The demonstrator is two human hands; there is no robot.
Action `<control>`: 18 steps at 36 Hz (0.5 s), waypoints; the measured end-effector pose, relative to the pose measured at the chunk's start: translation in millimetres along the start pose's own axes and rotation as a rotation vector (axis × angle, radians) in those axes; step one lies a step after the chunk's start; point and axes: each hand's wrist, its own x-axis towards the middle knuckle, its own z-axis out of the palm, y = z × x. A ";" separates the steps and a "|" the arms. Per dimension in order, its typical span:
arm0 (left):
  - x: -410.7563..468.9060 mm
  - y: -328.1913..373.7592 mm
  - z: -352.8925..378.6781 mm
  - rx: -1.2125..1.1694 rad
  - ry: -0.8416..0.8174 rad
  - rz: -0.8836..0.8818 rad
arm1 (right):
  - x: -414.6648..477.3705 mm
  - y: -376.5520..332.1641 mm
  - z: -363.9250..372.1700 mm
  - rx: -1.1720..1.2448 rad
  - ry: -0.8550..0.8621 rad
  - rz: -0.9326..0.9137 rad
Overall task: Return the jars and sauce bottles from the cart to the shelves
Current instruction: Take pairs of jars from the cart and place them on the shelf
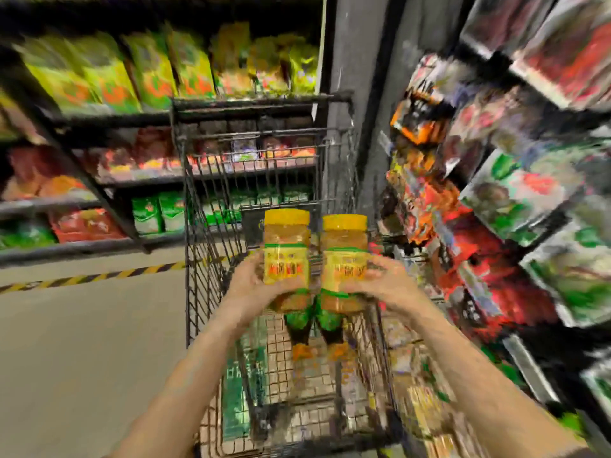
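I have two jars lifted out of the cart (211, 180) and held above its basket, so this looks like the carry step: pick done, shelving not yet begun. My left hand (254, 285) is wrapped around the lower part of the left jar (287, 249), fingers closed on the label; my right hand (383, 285) does the same with the right jar (344, 256). Each grip is full and tight to the glass, no slack that I can see. Both jars stand upright, yellow lids up, nearly touching each other between my two grips.

Below the grips, down in the basket, two dark sauce bottles (314, 325) with green labels seem to remain, though blur makes me unsure of their count.

Shelves (211, 175) lie beyond the cart ahead of my grips, and more to the right of the right grip. The next move, I judge, calls for turning toward the matching shelf, finding a free slot, and setting each jar down upright without knocking them together.
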 end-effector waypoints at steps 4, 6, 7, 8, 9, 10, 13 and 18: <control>-48.8 47.0 19.5 0.027 -0.034 0.133 | -67.6 -37.8 -20.0 -0.030 0.065 -0.126; -69.7 67.1 29.1 0.068 -0.060 0.204 | -100.7 -51.9 -30.3 -0.073 0.118 -0.210; -79.5 77.2 33.8 0.081 -0.077 0.237 | -116.0 -57.6 -35.6 -0.083 0.151 -0.247; -88.2 86.4 38.8 0.089 -0.095 0.277 | -130.7 -63.3 -40.9 -0.082 0.184 -0.276; -95.6 95.2 44.0 0.092 -0.113 0.318 | -145.6 -70.0 -45.6 -0.083 0.213 -0.302; -102.8 104.0 49.7 0.090 -0.131 0.355 | -159.1 -75.8 -50.5 -0.088 0.237 -0.326; -123.2 127.8 67.2 0.070 -0.187 0.433 | -201.1 -91.4 -64.0 -0.103 0.316 -0.382; -147.4 155.8 94.5 0.018 -0.330 0.523 | -266.6 -103.5 -83.9 -0.101 0.478 -0.461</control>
